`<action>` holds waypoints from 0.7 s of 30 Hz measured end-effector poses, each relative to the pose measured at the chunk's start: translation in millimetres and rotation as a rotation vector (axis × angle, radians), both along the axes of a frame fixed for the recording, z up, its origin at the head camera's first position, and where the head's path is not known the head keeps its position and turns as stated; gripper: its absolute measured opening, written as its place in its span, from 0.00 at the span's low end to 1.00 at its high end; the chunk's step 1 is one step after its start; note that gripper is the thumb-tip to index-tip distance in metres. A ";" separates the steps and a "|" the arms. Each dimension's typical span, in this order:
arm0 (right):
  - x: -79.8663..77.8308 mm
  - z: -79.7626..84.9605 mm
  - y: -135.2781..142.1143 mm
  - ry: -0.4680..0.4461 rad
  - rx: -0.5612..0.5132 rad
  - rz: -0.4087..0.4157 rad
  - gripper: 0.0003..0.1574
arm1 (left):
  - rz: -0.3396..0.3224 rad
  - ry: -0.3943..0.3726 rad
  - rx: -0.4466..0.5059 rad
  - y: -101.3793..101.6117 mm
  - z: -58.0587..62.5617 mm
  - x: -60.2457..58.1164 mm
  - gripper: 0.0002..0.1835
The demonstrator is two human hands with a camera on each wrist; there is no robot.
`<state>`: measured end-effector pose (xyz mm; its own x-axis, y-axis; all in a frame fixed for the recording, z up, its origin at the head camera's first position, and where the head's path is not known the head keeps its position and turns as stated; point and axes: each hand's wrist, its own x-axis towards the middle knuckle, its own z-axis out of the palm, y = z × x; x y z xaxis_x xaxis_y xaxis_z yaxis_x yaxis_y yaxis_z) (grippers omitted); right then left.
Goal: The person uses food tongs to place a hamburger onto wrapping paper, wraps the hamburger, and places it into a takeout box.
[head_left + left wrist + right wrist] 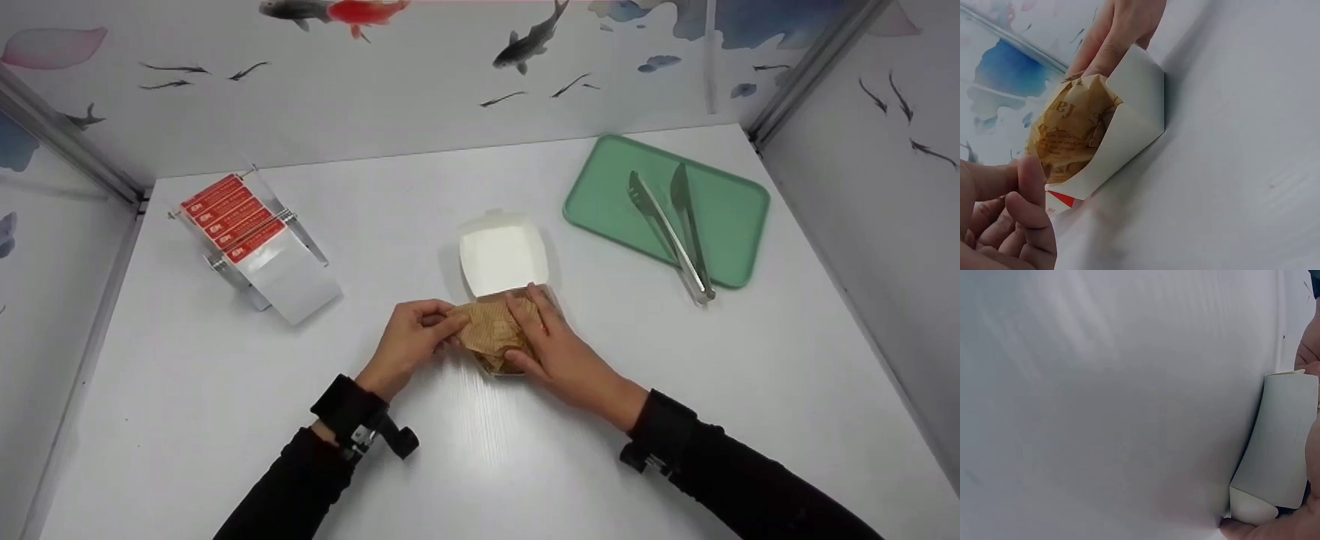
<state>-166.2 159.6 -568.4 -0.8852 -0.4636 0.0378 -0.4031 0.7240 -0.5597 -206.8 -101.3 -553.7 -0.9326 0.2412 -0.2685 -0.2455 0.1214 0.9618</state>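
Observation:
A white clamshell food box stands with its lid folded back. Inside its base lies something wrapped in printed brown paper; what the wrap holds is hidden. At the box's left side my left hand pinches an edge of the brown paper between thumb and fingers. My right hand lies over the right side, its fairly straight fingers resting on the wrap and the box's edge. The left wrist view shows the box's front wall below the bulging paper. Part of the right hand appears against the box's side in its wrist view.
At the back right, metal tongs lie across a green tray, their end over its front edge. A label dispenser with red-and-white stickers stands at the left. Printed panels wall in the white table.

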 end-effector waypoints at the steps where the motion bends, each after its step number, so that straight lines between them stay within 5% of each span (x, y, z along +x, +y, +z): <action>1: -0.2 0.5 0.2 -0.011 -0.003 0.006 0.50 | -0.025 -0.001 0.013 -0.4 -0.4 -1.1 0.06; 5: -1.9 1.8 1.3 -0.049 -0.005 0.027 0.50 | -0.138 0.008 -0.009 -2.8 -2.9 -9.0 0.08; 10: -2.3 2.1 3.5 -0.071 -0.017 0.024 0.49 | -0.224 0.125 -0.207 -1.0 -1.2 -17.1 0.08; 16: -0.3 -0.1 3.6 -0.012 -0.038 0.020 0.48 | -0.229 0.370 -0.523 10.4 -1.5 -16.7 0.06; 21: 1.9 -3.9 2.9 0.042 -0.054 0.014 0.47 | -0.228 0.484 -0.634 18.5 -2.7 -12.7 0.04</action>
<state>-164.3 162.5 -572.3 -0.8760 -0.4719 0.1000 -0.4367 0.6878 -0.5799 -219.5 -82.8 -556.4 -0.9265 0.3762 0.0011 0.2741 0.6729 0.6871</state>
